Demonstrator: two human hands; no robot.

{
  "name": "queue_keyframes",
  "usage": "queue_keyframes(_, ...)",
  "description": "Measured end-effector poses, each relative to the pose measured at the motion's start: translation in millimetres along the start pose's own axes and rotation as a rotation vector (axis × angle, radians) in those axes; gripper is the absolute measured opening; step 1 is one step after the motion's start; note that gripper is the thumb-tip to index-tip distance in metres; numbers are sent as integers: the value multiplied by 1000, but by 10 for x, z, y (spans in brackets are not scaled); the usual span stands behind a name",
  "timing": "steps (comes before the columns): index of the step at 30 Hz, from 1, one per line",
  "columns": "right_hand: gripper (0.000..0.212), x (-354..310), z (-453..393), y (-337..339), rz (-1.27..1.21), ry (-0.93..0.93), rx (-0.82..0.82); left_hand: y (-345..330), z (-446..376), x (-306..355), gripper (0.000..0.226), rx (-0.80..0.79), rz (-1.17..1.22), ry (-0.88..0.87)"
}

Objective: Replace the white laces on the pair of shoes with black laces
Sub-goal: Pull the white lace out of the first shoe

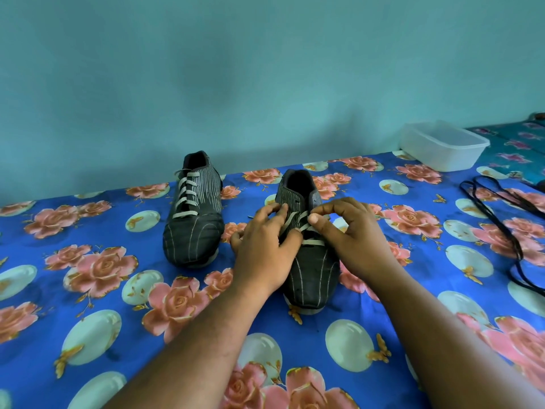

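Observation:
Two dark striped shoes stand on a blue flowered cloth (88, 290), toes toward me. The left shoe (193, 214) is fully laced with a white lace (186, 196). The right shoe (306, 261) has its upper eyelets bare; a white lace (312, 242) crosses only its lower part. My left hand (262, 246) lies on the right shoe's left side with fingers curled at the lace. My right hand (351, 231) pinches a strand of that lace between thumb and forefinger. The black laces (501, 214) lie loose at the far right.
A white plastic tub (442, 146) stands at the back right near the teal wall (265, 84). A second patterned surface (519, 143) adjoins on the far right.

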State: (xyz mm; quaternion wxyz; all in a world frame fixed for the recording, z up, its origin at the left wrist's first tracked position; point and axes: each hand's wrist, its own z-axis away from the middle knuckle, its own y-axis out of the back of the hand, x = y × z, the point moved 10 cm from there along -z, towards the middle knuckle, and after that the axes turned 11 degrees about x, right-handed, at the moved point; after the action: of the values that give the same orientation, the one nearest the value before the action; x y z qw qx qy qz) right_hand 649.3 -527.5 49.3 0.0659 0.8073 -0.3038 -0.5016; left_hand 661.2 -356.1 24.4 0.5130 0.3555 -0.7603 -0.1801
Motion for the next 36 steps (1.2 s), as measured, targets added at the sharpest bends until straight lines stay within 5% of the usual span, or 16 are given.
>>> queue_keyframes(3, 4, -11, -19, 23, 32, 53, 36, -7, 0, 2, 68, -1, 8, -3)
queue_keyframes(12, 27, -27, -14, -44, -282, -20, -75, 0, 15, 8, 69, -7, 37, 6)
queue_keyframes(17, 40, -7, -15, 35, 116, 63, 38, -8, 13, 0, 68, -11, 26, 10)
queue_keyframes(21, 10, -57, -26, 17, 211, 134, 63, -1, 8, 1, 68, 1, 45, 5)
queue_keyframes(29, 16, -240, 4, 205, -485, 17, 84, -19, 18, -24, 67, -13, 43, 15)
queue_keyframes(32, 2, -88, -35, 174, -287, 11, 109, -25, 13, -25, 67, -12, 48, 14)
queue_keyframes(36, 19, 24, -20, -55, -81, 60, -42, -12, 12, -16, 67, 0, 45, 11)
